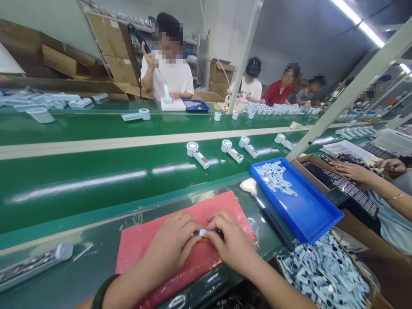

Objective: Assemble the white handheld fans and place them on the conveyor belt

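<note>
Over a red mat [135, 244] on the bench, both hands meet around a small dark part with a pale blue-white piece [202, 232] in its middle. My left hand [178, 238] pinches its left end, fingers closed. The right end is pinched by my right hand [227, 238], with the fingers curled over it. Fingertips hide most of the part's shape. To the right of the mat lies a black-handled tool [273, 223] with a whitish head.
A blue tray [309, 214] of pale pieces stands at right, above a box heaped with pale parts [325, 270]. Pale handheld devices [201, 159] lie on the green belt [96, 171]. A co-worker's hand [350, 171] is at far right; people sit opposite.
</note>
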`<action>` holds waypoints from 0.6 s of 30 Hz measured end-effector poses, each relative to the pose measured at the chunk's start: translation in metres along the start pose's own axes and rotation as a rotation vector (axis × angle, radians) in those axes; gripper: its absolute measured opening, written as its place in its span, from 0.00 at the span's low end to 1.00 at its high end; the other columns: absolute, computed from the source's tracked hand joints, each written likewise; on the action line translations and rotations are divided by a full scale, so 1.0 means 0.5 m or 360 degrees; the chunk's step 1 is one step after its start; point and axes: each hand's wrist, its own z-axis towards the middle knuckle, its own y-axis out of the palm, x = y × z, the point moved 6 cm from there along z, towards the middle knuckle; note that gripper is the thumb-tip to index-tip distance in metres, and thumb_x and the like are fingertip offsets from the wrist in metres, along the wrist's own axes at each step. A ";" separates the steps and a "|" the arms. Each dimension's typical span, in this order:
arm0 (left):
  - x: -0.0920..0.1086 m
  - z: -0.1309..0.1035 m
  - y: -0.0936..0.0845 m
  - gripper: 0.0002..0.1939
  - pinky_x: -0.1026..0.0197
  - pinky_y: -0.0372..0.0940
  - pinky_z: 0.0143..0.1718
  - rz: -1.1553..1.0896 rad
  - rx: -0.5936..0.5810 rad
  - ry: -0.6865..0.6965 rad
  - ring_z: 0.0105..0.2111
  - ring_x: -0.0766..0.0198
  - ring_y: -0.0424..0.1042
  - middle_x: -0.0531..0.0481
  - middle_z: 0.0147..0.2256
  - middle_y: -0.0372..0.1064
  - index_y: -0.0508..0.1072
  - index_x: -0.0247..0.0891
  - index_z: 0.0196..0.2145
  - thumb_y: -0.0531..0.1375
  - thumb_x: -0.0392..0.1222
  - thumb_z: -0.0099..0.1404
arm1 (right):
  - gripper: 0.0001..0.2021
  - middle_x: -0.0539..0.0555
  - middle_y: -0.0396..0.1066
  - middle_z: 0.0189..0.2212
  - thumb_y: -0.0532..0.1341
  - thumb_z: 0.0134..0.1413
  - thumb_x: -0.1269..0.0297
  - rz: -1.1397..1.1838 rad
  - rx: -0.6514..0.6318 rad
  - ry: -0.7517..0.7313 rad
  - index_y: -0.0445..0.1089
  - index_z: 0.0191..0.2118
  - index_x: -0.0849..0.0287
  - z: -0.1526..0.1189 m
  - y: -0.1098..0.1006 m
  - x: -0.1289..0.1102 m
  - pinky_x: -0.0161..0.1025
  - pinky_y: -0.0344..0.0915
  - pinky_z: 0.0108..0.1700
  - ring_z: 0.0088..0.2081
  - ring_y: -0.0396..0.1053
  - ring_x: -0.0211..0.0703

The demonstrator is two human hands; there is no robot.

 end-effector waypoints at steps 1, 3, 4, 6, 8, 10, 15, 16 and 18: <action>0.000 0.000 0.000 0.10 0.51 0.67 0.41 -0.0002 -0.0011 -0.0003 0.40 0.55 0.69 0.46 0.39 0.72 0.72 0.40 0.41 0.51 0.39 0.75 | 0.03 0.52 0.71 0.41 0.62 0.62 0.71 0.0099 -0.0020 0.0015 0.72 0.38 0.56 0.000 0.000 0.006 0.41 0.64 0.48 0.45 0.70 0.43; 0.006 -0.005 -0.001 0.09 0.52 0.67 0.41 0.0003 -0.0019 0.0029 0.40 0.55 0.69 0.47 0.39 0.72 0.72 0.40 0.42 0.52 0.39 0.75 | 0.03 0.51 0.72 0.41 0.61 0.63 0.69 0.0229 -0.0082 0.0041 0.72 0.40 0.55 -0.003 0.000 0.015 0.41 0.65 0.50 0.46 0.70 0.42; 0.012 -0.010 -0.001 0.09 0.52 0.67 0.41 0.0014 -0.0025 0.0052 0.40 0.56 0.69 0.47 0.39 0.71 0.72 0.39 0.41 0.52 0.39 0.75 | 0.04 0.51 0.73 0.42 0.62 0.63 0.68 0.0252 -0.0118 0.0046 0.73 0.43 0.55 -0.006 0.000 0.017 0.41 0.65 0.51 0.46 0.70 0.42; 0.029 -0.023 -0.002 0.08 0.51 0.67 0.42 0.0058 -0.0024 0.0096 0.41 0.56 0.69 0.47 0.39 0.71 0.71 0.39 0.40 0.53 0.39 0.75 | 0.11 0.52 0.73 0.46 0.64 0.62 0.65 0.0238 -0.0217 0.0050 0.71 0.50 0.54 -0.015 -0.001 0.016 0.44 0.65 0.53 0.49 0.70 0.44; 0.046 -0.036 -0.001 0.07 0.48 0.67 0.47 0.0133 -0.0015 0.0101 0.45 0.53 0.68 0.46 0.42 0.71 0.71 0.39 0.43 0.54 0.41 0.75 | 0.18 0.54 0.72 0.50 0.65 0.61 0.64 0.0147 -0.0346 0.0039 0.68 0.56 0.54 -0.024 0.000 0.011 0.47 0.64 0.56 0.52 0.68 0.47; 0.060 -0.045 0.001 0.10 0.44 0.65 0.51 0.0214 -0.0005 0.0078 0.49 0.50 0.68 0.44 0.47 0.72 0.70 0.38 0.49 0.54 0.42 0.74 | 0.19 0.54 0.71 0.50 0.64 0.62 0.64 0.0036 -0.0454 0.0001 0.68 0.57 0.54 -0.030 0.004 0.003 0.50 0.62 0.57 0.53 0.67 0.49; 0.060 -0.046 0.015 0.11 0.44 0.66 0.49 0.0238 -0.0085 -0.0117 0.46 0.51 0.69 0.45 0.46 0.73 0.72 0.39 0.45 0.50 0.37 0.74 | 0.15 0.54 0.72 0.48 0.62 0.63 0.67 -0.0070 -0.0387 -0.0023 0.70 0.55 0.53 -0.026 0.011 0.005 0.51 0.61 0.54 0.51 0.67 0.49; 0.057 -0.045 0.015 0.11 0.45 0.66 0.50 0.0234 -0.0084 -0.0143 0.47 0.52 0.69 0.46 0.46 0.73 0.73 0.39 0.45 0.51 0.37 0.73 | 0.15 0.54 0.72 0.48 0.62 0.63 0.67 -0.0059 -0.0370 -0.0030 0.70 0.55 0.53 -0.025 0.014 0.008 0.51 0.60 0.54 0.51 0.67 0.49; 0.054 -0.044 0.013 0.11 0.46 0.66 0.52 0.0243 -0.0054 -0.0155 0.49 0.53 0.69 0.46 0.47 0.73 0.73 0.40 0.46 0.52 0.39 0.73 | 0.15 0.54 0.72 0.49 0.62 0.64 0.65 -0.0033 -0.0368 -0.0058 0.69 0.55 0.53 -0.027 0.021 0.012 0.51 0.60 0.55 0.52 0.67 0.49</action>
